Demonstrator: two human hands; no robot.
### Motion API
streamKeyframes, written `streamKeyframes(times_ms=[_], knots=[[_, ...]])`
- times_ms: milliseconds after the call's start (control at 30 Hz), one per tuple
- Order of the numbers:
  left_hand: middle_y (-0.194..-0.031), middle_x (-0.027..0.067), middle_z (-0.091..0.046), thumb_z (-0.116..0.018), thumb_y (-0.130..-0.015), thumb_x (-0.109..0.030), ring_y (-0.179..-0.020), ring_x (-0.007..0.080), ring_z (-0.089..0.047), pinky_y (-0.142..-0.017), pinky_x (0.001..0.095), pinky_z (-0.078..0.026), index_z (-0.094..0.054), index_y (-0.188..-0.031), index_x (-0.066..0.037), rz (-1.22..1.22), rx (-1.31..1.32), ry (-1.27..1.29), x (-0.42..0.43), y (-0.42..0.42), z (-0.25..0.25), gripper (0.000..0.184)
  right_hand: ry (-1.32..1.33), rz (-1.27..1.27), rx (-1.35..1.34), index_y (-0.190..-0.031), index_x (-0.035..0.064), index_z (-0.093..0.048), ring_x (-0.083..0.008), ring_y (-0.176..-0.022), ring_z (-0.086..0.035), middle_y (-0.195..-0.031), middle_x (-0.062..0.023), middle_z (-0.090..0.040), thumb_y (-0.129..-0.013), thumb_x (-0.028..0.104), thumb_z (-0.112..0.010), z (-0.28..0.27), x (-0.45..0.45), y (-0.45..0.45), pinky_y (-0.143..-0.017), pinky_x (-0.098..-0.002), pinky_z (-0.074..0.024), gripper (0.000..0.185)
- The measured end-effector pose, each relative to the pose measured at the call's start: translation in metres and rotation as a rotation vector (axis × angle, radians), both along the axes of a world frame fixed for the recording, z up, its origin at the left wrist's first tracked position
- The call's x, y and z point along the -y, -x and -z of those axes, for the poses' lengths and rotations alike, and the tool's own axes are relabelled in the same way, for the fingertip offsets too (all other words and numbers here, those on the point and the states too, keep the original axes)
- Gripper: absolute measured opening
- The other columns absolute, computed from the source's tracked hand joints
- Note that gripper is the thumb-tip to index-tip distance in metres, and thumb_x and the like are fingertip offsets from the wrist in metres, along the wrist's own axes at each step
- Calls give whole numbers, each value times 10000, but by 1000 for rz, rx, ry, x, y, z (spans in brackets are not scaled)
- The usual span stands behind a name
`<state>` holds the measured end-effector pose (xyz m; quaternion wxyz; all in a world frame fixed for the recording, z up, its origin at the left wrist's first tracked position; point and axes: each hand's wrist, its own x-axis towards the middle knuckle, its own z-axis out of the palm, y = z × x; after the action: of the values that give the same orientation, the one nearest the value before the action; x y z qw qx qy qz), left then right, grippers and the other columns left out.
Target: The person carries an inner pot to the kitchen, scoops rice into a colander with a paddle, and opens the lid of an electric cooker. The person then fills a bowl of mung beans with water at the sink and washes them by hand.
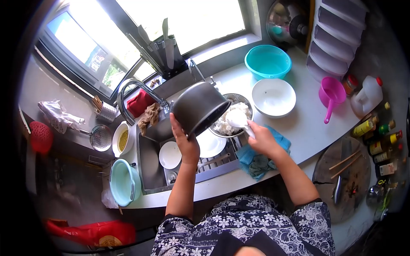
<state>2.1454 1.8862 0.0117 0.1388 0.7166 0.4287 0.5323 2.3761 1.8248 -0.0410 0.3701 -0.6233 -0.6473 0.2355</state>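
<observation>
A dark cooking pot (197, 104) is tilted on its side, its mouth facing down to the right, with my left hand (186, 143) gripping it from below. My right hand (261, 138) is closed round the handle of a white rice paddle (239, 118). The paddle's head rests on white rice (223, 126) in a metal colander (251, 112). The colander stands beside the sink, partly behind the pot. Below it a white plate (210, 144) lies on a rack over the sink.
A white bowl (273, 97) and turquoise basin (268, 62) stand right of the colander. Blue cloths (262, 160) lie under my right forearm. The faucet (143, 85) arches over the sink (149, 164). A knife (338, 190) lies on the round board (316, 173) at right.
</observation>
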Motion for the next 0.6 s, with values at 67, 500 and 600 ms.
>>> streamKeyframes(times_ms=[67, 500, 600], knots=[[-1407, 158, -261, -431, -808, 106, -1263, 242, -347, -1034, 304, -248, -104, -1417, -48, 49, 284, 213, 4, 12, 6, 709, -55, -12, -70, -1207, -7, -469, -311, -733, -620, -871, -198, -613, -771, 64, -486, 1, -4, -2, -641, -373, -495, 442], [-958, 161, -610, -420, -817, -71, -833, 291, -631, -723, 466, -529, -437, -1125, 13, 80, 749, 1332, 100, 103, 29, 320, 419, 274, -674, -774, -42, -574, -175, -428, -557, -656, -128, -606, -883, 279, -507, 22, -34, -11, -367, -278, -442, 345], [-977, 161, -605, -433, -836, -116, -836, 300, -632, -705, 453, -534, -429, -1126, -12, 50, 733, 1343, 115, 103, 40, 308, 597, 147, -791, -923, -87, -517, -231, -481, -597, -747, -181, -608, -895, 262, -481, 24, -38, -7, -367, -295, -479, 352]])
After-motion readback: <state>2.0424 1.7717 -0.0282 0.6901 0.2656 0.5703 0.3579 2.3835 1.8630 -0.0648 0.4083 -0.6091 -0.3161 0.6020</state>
